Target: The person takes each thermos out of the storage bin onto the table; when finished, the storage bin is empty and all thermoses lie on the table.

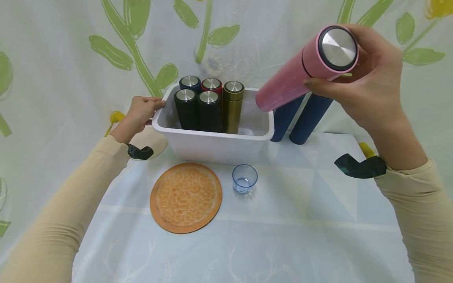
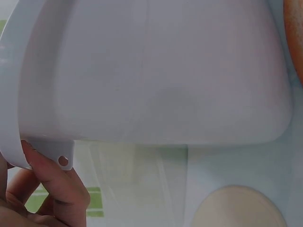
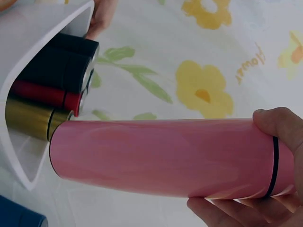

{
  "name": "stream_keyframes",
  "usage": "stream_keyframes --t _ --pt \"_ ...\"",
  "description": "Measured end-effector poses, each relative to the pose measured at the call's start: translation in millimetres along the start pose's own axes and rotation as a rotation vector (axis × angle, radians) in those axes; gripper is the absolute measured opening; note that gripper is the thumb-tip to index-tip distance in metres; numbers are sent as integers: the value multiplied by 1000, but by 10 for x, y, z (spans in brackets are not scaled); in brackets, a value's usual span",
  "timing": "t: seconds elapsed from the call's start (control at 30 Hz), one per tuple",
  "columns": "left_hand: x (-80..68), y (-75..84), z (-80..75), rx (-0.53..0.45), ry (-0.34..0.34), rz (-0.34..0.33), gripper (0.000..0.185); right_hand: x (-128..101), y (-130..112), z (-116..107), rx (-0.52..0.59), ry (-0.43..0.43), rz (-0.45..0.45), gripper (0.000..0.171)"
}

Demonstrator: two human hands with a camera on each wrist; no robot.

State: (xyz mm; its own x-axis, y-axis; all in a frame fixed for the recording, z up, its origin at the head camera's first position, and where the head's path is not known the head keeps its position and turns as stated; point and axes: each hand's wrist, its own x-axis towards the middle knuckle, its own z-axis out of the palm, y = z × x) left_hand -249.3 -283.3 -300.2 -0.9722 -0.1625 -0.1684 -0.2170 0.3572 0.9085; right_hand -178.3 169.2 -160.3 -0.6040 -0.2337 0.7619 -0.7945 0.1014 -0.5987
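Note:
My right hand (image 1: 375,74) grips a pink thermos (image 1: 290,82) around its upper end, thumb on the near side. The thermos is tilted, its silver-topped lid toward me and its base over the right end of a white plastic bin (image 1: 212,145). Inside the bin stand two black thermoses (image 1: 185,112), a dark blue one (image 1: 190,80), a red one (image 1: 212,83) and a gold one (image 1: 232,108). At the bin's left end, my left hand (image 1: 141,112) pinches the rim; the left wrist view shows fingers curled round the lip (image 2: 9,151) beside a small tab with a hole.
Two blue thermoses (image 1: 306,122) stand right of the bin, partly hidden by the pink one. In front are a round orange-brown mat (image 1: 185,198) and a small clear blue glass (image 1: 244,179). A beige round thing (image 1: 155,143) lies by my left wrist. A floral curtain (image 1: 283,23) hangs behind.

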Motion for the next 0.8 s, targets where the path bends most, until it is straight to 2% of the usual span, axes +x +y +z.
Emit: stream_keyframes --t 0.13,0.3,0.43,0.5,0.6,0.73,0.8 --pt "-1 5 20 6 -3 -1 53 -45 -16 -92 4 11 -1 61" --pt "4 2 25 8 -8 -9 53 -116 -40 -206 -43 15 -16 62" --pt "18 -15 -9 17 -6 -4 55 -158 -53 -283 -147 29 -6 63" --pt "24 -18 -25 23 -2 0 55 -173 -58 -316 -191 45 19 63" --pt "22 -13 -33 26 3 3 55 -209 -61 -386 -314 43 35 64" --pt "17 -2 -11 16 0 -1 54 -283 -37 -488 -393 75 118 66" --pt "17 0 1 12 -4 -4 54 -317 -9 -534 -365 104 167 66"
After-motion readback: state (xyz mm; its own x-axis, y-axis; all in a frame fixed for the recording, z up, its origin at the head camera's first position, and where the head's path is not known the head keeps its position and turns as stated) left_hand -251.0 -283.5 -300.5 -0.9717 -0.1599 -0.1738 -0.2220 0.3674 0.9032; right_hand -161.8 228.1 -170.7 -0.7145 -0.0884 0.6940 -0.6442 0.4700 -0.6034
